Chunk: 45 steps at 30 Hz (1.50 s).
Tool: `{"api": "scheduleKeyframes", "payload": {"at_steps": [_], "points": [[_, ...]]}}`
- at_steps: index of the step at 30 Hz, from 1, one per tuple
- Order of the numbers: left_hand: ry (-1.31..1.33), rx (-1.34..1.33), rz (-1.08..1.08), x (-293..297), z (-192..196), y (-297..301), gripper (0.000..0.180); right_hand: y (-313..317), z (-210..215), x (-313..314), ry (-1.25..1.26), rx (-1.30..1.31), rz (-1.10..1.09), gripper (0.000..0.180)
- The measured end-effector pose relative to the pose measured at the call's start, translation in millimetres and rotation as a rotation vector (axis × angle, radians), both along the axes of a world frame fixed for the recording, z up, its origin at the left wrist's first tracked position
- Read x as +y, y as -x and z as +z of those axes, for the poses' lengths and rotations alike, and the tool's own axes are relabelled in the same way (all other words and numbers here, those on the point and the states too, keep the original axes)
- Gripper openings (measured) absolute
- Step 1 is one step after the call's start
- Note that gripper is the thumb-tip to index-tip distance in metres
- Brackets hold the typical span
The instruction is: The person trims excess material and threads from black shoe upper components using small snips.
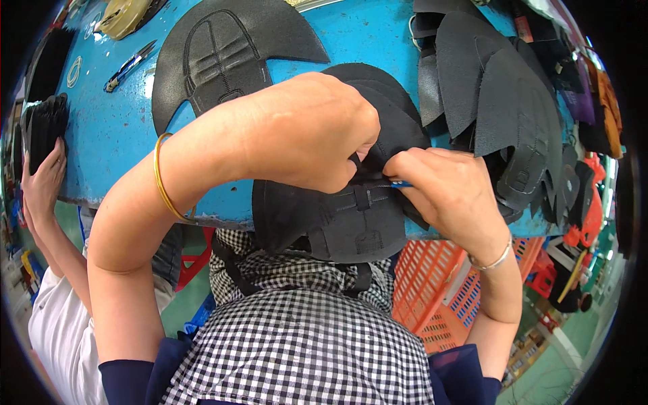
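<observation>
At the table's near edge, a black shoe upper point(364, 226) with stitched seams lies partly over my lap. My left hand point(317, 135) is closed in a fist above it, a dark bit of the material showing between thumb and fingers. From the other side, my right hand point(449, 189) pinches the upper along its fold. A sliver of blue and white shows by the right fingertips; what it is I cannot make out. More black pieces point(391, 94) lie beneath and behind my hands. Left of them, another stitched upper point(223, 50) rests flat on the blue table point(108, 145).
A pile of black uppers point(506, 101) stands at the right. Far left lie a pen point(129, 66) and a pale cord loop point(74, 72). An orange plastic crate point(428, 277) sits below the table. At left, a co-worker's hand point(47, 172) holds a black stack point(46, 125).
</observation>
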State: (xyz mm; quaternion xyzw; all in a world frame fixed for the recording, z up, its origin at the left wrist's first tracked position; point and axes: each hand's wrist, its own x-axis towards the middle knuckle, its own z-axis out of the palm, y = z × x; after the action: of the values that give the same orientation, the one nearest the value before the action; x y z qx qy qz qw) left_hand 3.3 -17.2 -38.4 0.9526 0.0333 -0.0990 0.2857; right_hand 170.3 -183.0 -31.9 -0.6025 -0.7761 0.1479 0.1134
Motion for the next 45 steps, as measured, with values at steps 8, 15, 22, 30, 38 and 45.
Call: {"api": "scheduleKeyframes", "payload": {"at_steps": [8,15,22,30,38,45], "points": [[0.118,-0.124,-0.021,6.1,-6.2,6.1,0.011,2.2,-6.2,5.5,0.078,0.069,-0.061,0.03],[0.284,-0.087,0.025,16.7,-5.0,8.9,0.009,13.1,10.9,-3.9,0.028,0.183,-0.147,0.026],[0.834,-0.22,0.348,17.8,2.7,31.2,0.011,85.2,-5.5,-28.9,-0.043,-0.217,-0.046,0.036],[0.9,-0.665,0.682,20.6,36.9,78.4,0.028,75.2,-15.8,-18.4,-0.261,-0.167,-0.158,0.018],[0.917,-0.426,0.725,24.9,31.1,115.5,0.017,5.9,-15.0,-102.4,-0.394,1.329,-1.147,0.057],[1.034,-0.358,0.676,23.0,30.6,100.2,0.016,17.7,3.1,-115.7,-0.502,0.995,-0.958,0.053]]}}
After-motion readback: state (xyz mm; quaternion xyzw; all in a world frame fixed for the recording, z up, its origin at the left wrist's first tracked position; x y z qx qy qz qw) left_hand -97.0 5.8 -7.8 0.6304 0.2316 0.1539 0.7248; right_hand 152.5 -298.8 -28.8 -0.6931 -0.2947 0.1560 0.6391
